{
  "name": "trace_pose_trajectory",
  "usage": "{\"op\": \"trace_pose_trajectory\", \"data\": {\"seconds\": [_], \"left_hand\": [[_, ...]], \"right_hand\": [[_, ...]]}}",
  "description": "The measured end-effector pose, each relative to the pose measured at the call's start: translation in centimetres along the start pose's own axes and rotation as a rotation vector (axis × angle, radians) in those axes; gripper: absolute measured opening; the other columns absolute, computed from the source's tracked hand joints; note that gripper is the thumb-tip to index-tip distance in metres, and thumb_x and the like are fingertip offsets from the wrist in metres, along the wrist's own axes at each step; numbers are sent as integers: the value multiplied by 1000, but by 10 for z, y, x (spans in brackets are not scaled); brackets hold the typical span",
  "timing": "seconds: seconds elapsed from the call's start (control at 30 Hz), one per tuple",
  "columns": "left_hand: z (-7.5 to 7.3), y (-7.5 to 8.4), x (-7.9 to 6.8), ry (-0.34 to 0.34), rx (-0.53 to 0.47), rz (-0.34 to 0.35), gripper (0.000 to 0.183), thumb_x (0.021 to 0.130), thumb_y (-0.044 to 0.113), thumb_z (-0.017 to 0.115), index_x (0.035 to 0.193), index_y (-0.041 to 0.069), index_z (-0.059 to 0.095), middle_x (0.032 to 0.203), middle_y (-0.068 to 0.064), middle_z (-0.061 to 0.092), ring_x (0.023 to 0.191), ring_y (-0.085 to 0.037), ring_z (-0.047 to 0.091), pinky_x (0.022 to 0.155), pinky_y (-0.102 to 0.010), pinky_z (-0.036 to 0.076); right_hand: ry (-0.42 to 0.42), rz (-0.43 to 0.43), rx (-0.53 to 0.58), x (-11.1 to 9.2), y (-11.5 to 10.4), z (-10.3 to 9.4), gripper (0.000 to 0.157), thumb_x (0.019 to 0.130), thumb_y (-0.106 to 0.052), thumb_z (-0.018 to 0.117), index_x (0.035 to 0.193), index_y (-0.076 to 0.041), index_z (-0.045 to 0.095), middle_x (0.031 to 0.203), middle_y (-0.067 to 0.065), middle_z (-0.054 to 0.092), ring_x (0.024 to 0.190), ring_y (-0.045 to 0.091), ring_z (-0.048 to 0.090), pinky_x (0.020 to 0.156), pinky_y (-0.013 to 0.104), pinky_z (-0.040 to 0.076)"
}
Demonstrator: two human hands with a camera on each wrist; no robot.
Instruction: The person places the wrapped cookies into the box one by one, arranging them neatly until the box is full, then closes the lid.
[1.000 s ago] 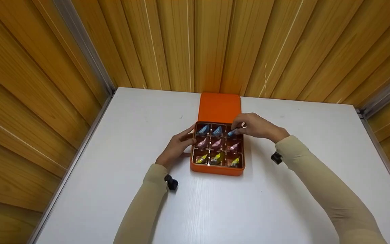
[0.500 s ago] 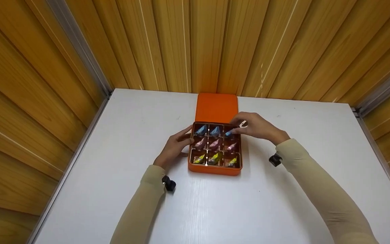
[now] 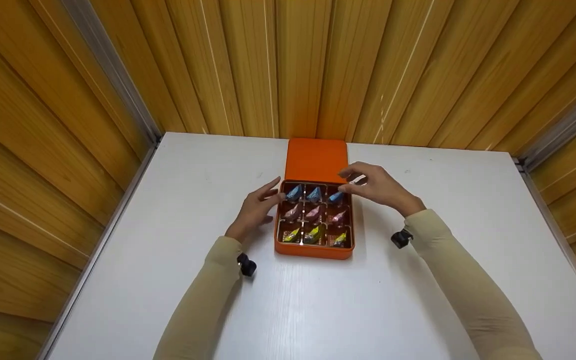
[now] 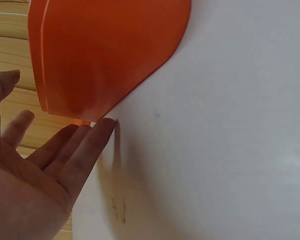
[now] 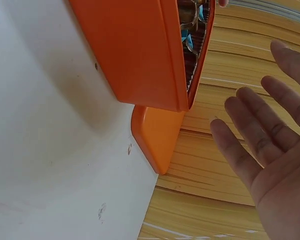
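An orange tin (image 3: 313, 251) holds a divided tray of wrapped candies in three rows: blue at the back, pink in the middle, yellow in front. My right hand (image 3: 382, 187) hovers over the tin's back right corner, fingers spread and nothing in them; the right wrist view shows it apart from the tin's side. Under its thumb, a blue candy (image 3: 336, 197) lies in the back right compartment. At the tin's left side is my left hand (image 3: 254, 212), fingers loosely extended, thumb by the rim. Its fingertips (image 4: 107, 125) are right at the tin's lower corner in the left wrist view.
Behind the tin lies an orange lid (image 3: 316, 159), reaching toward the wood-patterned back wall (image 3: 298, 70). The white table (image 3: 313, 310) spreads out around both. Wood-patterned panels with metal edging stand at left and right.
My right hand has let go of the blue candy, which now lies in its compartment, and has lifted slightly with fingers spreading. My left hand has loosened from the tin's side.
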State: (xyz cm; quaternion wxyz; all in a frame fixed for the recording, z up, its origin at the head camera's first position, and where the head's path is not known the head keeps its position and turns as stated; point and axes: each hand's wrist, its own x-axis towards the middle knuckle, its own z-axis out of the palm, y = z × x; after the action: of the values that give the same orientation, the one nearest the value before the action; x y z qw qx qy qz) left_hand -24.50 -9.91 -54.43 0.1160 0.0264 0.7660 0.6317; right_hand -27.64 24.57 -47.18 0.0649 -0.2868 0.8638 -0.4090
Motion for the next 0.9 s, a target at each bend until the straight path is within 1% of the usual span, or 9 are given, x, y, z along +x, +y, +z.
{"op": "trace_pose_trajectory", "data": {"seconds": [0.13,0.27,0.37,0.5,0.57,0.67,0.77,0.9], "left_hand": [[-1,9,6,25,48,28,68,100,49,70,162,36,46,161,-14,48,141,-35,53,102,-61,53],[-3,18,14,56,117,54,75,98,58,69,164,37,43,164,-10,44,145,-35,48,113,-60,44],[-4,25,20,72,165,66,80,97,62,67,166,36,39,166,-9,41,148,-35,43,118,-60,37],[-5,34,26,78,163,75,83,96,56,71,168,34,35,169,-10,37,151,-35,37,119,-62,34],[-4,37,29,76,160,75,86,95,54,74,168,33,34,170,-11,35,152,-36,36,119,-63,33],[-2,41,36,72,178,74,90,93,58,74,169,34,32,171,-10,33,152,-37,34,119,-64,33],[-1,43,43,64,192,88,94,92,63,74,169,31,31,171,-10,30,153,-38,32,119,-64,32],[0,47,53,54,201,114,94,94,61,73,170,27,30,172,-12,28,155,-39,30,121,-61,32]], "right_hand": [[43,12,11,0,1,2,46,100,-35,77,137,-10,68,133,9,67,122,41,62,105,57,51],[93,33,35,0,0,4,48,100,-34,77,140,-8,67,136,11,66,123,36,62,106,56,50],[132,46,60,1,1,5,51,100,-32,77,143,-7,64,140,12,65,125,34,61,107,55,49],[174,55,77,3,3,5,55,101,-30,77,147,-5,60,144,15,62,129,36,59,108,56,48],[188,73,72,3,4,4,56,101,-31,76,148,-7,58,145,15,60,130,35,59,109,55,48],[213,113,57,4,6,3,59,101,-36,75,150,-10,57,146,16,59,131,34,58,109,53,49],[245,134,51,7,9,2,61,101,-40,74,151,-10,56,146,16,59,131,33,58,109,51,49],[287,147,53,12,12,1,64,102,-43,73,152,-9,55,145,15,59,131,33,57,109,50,49]]}}
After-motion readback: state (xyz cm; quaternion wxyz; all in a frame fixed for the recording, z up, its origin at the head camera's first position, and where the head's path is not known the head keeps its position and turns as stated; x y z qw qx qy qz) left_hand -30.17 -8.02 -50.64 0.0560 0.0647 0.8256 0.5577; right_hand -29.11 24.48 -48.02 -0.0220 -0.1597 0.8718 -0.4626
